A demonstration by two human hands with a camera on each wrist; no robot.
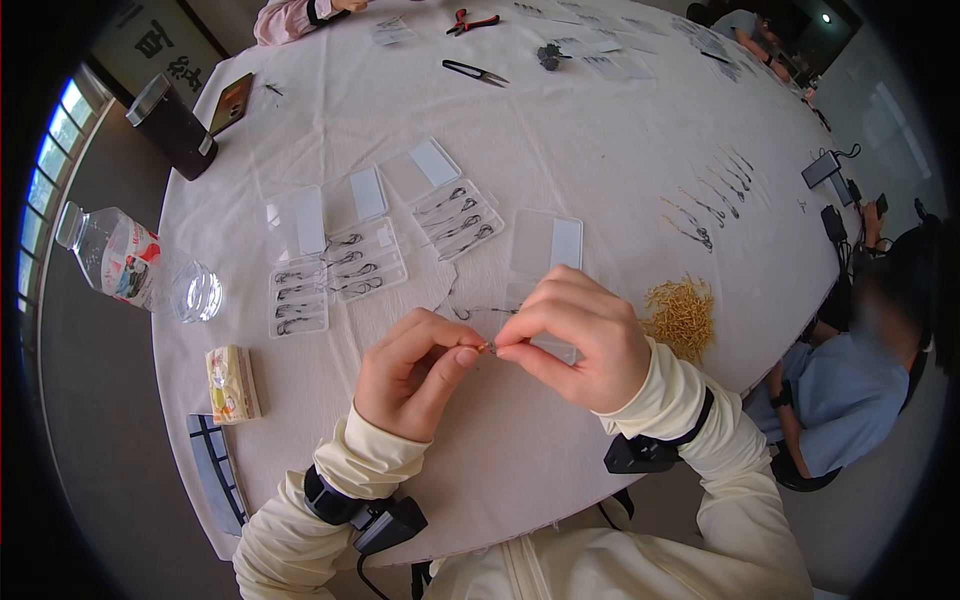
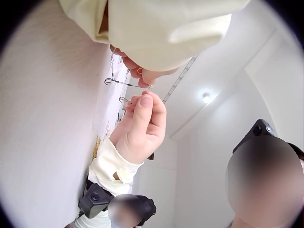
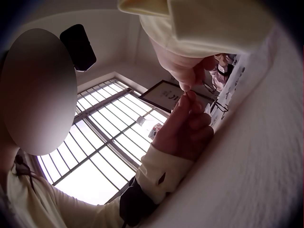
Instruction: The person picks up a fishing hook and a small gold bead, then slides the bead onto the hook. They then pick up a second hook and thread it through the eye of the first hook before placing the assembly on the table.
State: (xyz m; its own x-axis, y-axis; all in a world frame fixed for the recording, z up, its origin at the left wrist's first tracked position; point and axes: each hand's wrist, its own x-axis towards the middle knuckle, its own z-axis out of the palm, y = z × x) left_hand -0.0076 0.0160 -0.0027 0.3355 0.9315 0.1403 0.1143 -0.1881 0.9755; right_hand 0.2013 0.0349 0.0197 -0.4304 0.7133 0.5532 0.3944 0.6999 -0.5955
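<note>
Above the near side of the table, my left hand [image 1: 408,372] and right hand [image 1: 585,335] meet fingertip to fingertip. The left thumb and forefinger pinch a small gold-coloured piece [image 2: 150,86] with a bright tip. My right thumb and forefinger pinch at the same spot; I cannot tell exactly which part they grip. A dark line [image 2: 124,84] with a dark fishing hook [image 2: 108,81] hangs out beside the fingers. Behind the right hand lies an open clear plastic box [image 1: 540,238], partly hidden. A heap of gold-coloured hooks [image 1: 682,318] lies right of that hand.
To the left stand open clear boxes [image 1: 298,325] with dark hook rigs, a tissue pack [image 1: 232,385], a water bottle [image 1: 125,255] and a dark tumbler [image 1: 172,128]. Gold-and-dark rigs [image 1: 720,200] lie far right. Thread snips [image 1: 475,72] and pliers [image 1: 472,22] lie beyond. Other people sit around.
</note>
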